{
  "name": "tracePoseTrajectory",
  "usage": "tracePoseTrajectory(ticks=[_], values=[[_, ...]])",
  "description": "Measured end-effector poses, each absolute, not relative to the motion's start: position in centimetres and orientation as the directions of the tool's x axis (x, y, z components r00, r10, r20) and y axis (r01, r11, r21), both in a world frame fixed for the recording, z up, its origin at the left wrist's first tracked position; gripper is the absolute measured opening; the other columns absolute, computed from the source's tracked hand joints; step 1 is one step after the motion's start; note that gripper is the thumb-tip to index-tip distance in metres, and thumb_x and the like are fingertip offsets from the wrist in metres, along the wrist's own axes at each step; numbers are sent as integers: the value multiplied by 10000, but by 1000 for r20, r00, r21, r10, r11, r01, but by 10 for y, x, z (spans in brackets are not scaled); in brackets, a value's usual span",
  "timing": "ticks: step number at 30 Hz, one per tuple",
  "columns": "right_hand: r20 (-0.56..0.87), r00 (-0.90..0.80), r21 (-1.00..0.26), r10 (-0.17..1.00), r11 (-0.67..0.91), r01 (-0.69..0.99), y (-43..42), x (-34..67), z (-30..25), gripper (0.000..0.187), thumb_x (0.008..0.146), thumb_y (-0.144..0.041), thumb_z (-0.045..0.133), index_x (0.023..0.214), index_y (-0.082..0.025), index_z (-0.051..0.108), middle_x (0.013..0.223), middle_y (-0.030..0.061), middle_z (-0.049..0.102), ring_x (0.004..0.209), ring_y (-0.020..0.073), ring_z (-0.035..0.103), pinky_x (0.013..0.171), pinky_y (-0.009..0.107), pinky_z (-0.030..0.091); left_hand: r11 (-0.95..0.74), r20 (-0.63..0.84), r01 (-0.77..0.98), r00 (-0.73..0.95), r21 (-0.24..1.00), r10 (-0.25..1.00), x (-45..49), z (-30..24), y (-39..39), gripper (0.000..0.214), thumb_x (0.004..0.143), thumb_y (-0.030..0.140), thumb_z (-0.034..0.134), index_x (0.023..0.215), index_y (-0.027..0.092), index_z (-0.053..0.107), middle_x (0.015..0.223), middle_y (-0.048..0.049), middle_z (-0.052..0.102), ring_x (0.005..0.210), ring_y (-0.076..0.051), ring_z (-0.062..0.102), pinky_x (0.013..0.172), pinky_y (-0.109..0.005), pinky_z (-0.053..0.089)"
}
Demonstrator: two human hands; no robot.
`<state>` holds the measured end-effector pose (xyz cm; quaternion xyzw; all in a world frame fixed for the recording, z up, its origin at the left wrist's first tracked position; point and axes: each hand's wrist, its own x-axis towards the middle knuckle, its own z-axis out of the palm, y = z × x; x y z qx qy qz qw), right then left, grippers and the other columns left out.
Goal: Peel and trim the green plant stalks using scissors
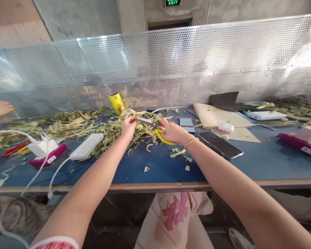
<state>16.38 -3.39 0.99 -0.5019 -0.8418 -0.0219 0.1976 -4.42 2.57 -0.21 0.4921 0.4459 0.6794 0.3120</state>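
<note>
My right hand (pixel 173 132) is wrapped round a pair of scissors (pixel 145 121) with yellow and red handles, blades pointing left. The blade tips are right by the fingers of my left hand (pixel 129 127). Those fingers are pinched together; what they hold, if anything, is too small to make out. Under and behind both hands spreads a heap of dry, pale green plant strips (pixel 111 133). A few cut scraps (pixel 178 152) lie on the blue tabletop (pixel 160 171) near my right wrist.
A yellow tube (pixel 116 103) stands tilted behind the heap. Right of my hand lie a phone (pixel 221 144), paper sheets (pixel 217 116) and a small white case (pixel 225 128). At left are a power bank (pixel 86 146), a purple power strip (pixel 48 155) with cables, and another person's hand (pixel 0 109).
</note>
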Motion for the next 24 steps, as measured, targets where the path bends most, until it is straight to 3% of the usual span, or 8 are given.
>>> tracePoseTrajectory(ticks=[7, 18, 24], values=[[366, -403, -185, 839, 490, 852, -36, 164, 13, 401, 815, -495, 379, 1008, -144, 393, 829, 115, 645, 711, 223, 598, 534, 257, 288, -382, 336, -92, -321, 919, 886, -42, -2, 25, 105, 536, 102, 642, 613, 128, 575, 516, 28, 522, 496, -68, 489, 576, -219, 401], [323, -399, -192, 858, 472, 860, -38, 163, 16, 433, 811, -525, 370, 1011, -143, 404, 811, 110, 633, 720, 241, 598, 516, 267, 290, -414, 372, -79, -314, 907, 874, -42, -4, 26, 153, 522, 114, 661, 666, 134, 614, 593, 14, 578, 569, -87, 542, 639, -235, 437], [324, -407, -199, 854, 482, 853, -38, 163, 16, 372, 818, -443, 390, 1025, -135, 409, 817, 114, 629, 720, 234, 591, 527, 266, 300, -426, 390, -59, -300, 903, 870, -42, -5, 27, 178, 509, 127, 665, 682, 139, 621, 627, 3, 594, 602, -100, 559, 672, -246, 449]])
